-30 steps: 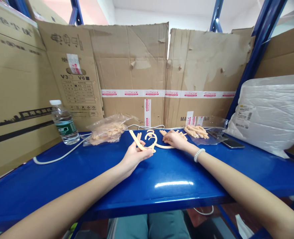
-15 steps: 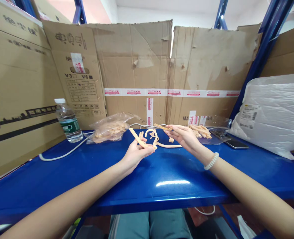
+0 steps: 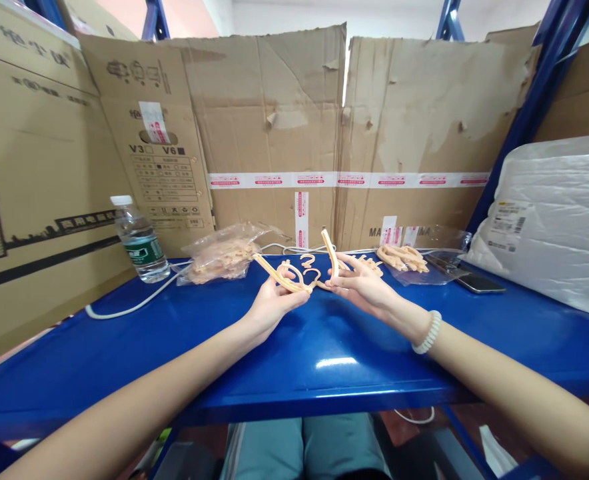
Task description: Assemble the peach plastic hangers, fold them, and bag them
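Note:
My left hand (image 3: pixel 272 307) is closed on a beige plastic hanger arm (image 3: pixel 277 275), a strip with a paler, grooved face, which slants up to the left. Close to its lower end shows a beige hanger hook (image 3: pixel 312 273); whether it joins the held piece I cannot tell. My right hand (image 3: pixel 364 288) pinches a second hanger arm (image 3: pixel 330 252), raised nearly upright with its top leaning left. Both hands are above the blue tabletop (image 3: pixel 284 360), their held pieces a short way apart. Another hook (image 3: pixel 307 260) lies just behind, with more beige pieces (image 3: pixel 372 265) partly hidden by my right hand.
At the back left lies a clear bag of beige pieces (image 3: pixel 222 257), beside a water bottle (image 3: pixel 142 243) and a white cable (image 3: pixel 124 315). Further pieces (image 3: pixel 403 259) rest on plastic at right, near a phone (image 3: pixel 479 283) and a white wrapped package (image 3: pixel 549 220). Cardboard (image 3: pixel 269 133) walls the back.
My right hand has brought its hanger arm lower and tipped it from nearly level to nearly upright, close to the left-hand piece. My left hand keeps its hold with little movement. The view has shifted slightly.

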Demonstrator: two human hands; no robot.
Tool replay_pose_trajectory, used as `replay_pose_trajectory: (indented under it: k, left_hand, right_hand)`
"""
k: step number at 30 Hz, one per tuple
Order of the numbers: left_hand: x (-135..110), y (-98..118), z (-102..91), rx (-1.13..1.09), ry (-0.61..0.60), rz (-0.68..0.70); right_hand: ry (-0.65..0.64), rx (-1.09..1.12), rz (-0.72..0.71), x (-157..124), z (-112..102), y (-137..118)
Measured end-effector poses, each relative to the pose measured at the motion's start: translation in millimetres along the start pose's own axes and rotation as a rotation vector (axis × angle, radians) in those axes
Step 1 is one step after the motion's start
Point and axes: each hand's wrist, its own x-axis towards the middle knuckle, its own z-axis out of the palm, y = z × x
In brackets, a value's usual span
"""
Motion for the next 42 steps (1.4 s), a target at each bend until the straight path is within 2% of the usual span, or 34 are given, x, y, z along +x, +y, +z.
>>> replay_pose_trajectory:
  k: [3, 12, 17, 23, 42]
  left_hand:
    - [1, -1, -1.3, 0.03, -0.047, 0.03]
    - [2, -8, -4.6, 0.007, -0.12, 0.026]
    - [2, -7, -3.9, 0.019, -0.17, 0.015]
    - [1, -7, -2.9, 0.02, -0.162, 0.011]
    - [-3, -3, -3.4, 0.193, -0.043, 0.037]
  right_hand:
    - [-0.076, -0.01, 0.05, 2, -2, 5]
    - [-0.261, -0.201, 0.007, 0, -2, 8]
    - [-0.292, -0.273, -0.025, 3, -4, 13]
    - [-0.348, -0.285, -0.045, 3, -6, 12]
    - [-0.302, -0.361, -0.095, -2, -2, 9]
